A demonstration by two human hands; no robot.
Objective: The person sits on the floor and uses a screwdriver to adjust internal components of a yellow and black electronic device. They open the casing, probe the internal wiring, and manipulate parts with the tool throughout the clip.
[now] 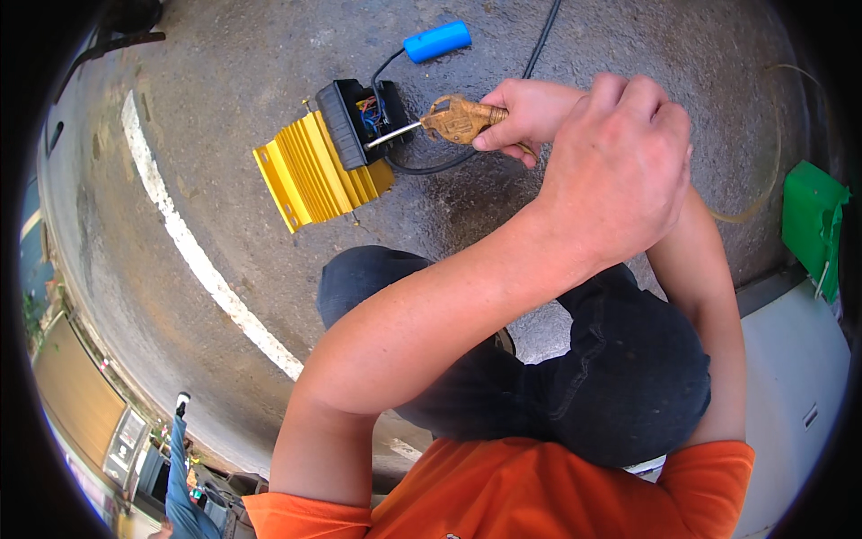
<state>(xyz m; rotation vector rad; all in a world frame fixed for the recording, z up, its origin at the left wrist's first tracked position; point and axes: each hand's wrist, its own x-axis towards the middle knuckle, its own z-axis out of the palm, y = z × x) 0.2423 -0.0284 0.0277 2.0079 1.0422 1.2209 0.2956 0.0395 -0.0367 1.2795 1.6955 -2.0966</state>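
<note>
My right hand (530,117) grips a worn brown-yellow tool (460,120) with a hooked front end and a slim metal shaft; its exact kind is unclear. The shaft's tip reaches the edge of an open black box (346,121), where several coloured wires (370,115) show. That box sits against a yellow finned metal housing (314,171) on the pavement. A short black lead joins the box to a blue cylinder (437,41). My left hand (624,153) crosses over, its fingers curled round my right forearm near the wrist, which it partly hides.
A black cable (541,40) runs along the wet, dark pavement past the box. To the left curves a white painted line (193,242). A green container (813,225) stands at far right beside a pale panel (790,368). Another person's leg (180,476) shows at lower left.
</note>
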